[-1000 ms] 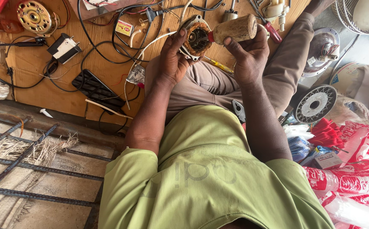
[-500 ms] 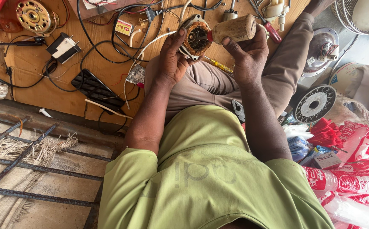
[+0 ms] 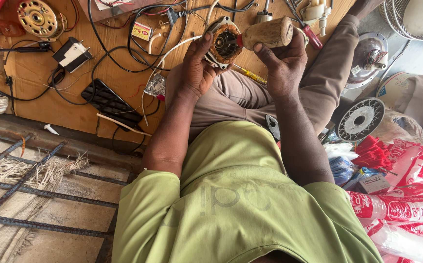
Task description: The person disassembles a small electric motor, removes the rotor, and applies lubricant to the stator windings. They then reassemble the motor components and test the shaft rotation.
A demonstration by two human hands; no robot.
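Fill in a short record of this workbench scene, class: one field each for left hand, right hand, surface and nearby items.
Left hand: left hand grips a small round motor
Right hand: right hand holds a wooden handle set against the motor's centre
Surface: wooden board
Nearby items: black phone, yellow screwdriver, second motor, fan guard

A wooden board (image 3: 41,104) serves as the work surface, lying on the ground beyond and left of the fingers. Below its near edge runs rough concrete floor (image 3: 51,214), crossed by rusted iron bars (image 3: 36,192), with a tuft of dry straw (image 3: 41,170) beside them. Right of the fingers, pale grey floor (image 3: 416,61). Even daylight, soft shadows. No walls or windows in view.
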